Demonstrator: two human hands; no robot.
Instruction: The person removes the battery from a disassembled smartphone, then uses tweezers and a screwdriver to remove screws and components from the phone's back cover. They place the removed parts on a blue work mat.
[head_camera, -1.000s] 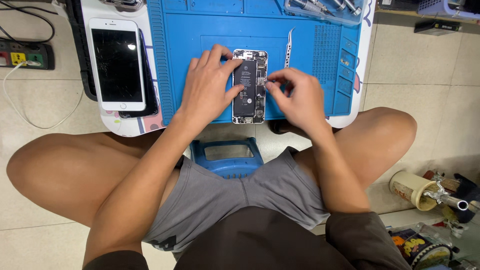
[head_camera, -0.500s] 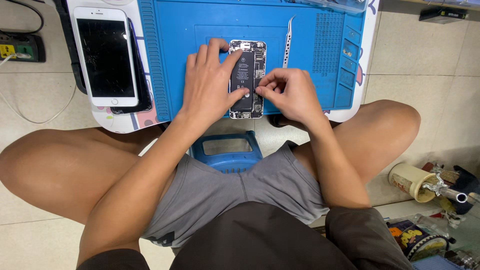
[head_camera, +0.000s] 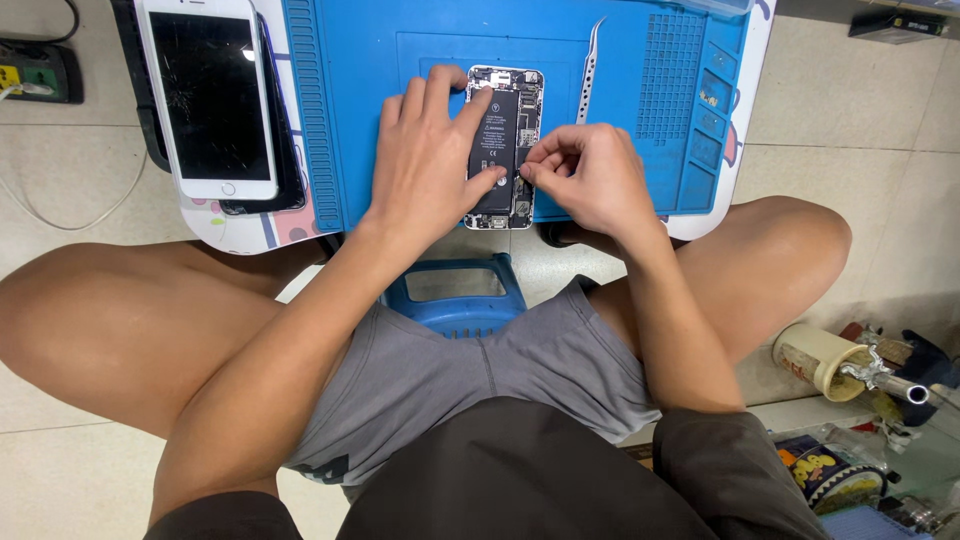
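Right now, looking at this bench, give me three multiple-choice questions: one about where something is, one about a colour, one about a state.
1. Where do the tweezers lie?
A. On the mat, right of the opened phone
B. On the floor by the stool
C. On top of the white phone

2. What colour is the mat?
A. Green
B. Blue
C. Grey

3. What state is the opened phone in?
A. Screen on and lit
B. Sealed in a case
C. Open, with battery and insides showing

Answers
1. A: the tweezers lie on the mat just right of the opened phone.
2. B: the mat under both hands is blue.
3. C: the black battery and parts show between the left hand and right hand.
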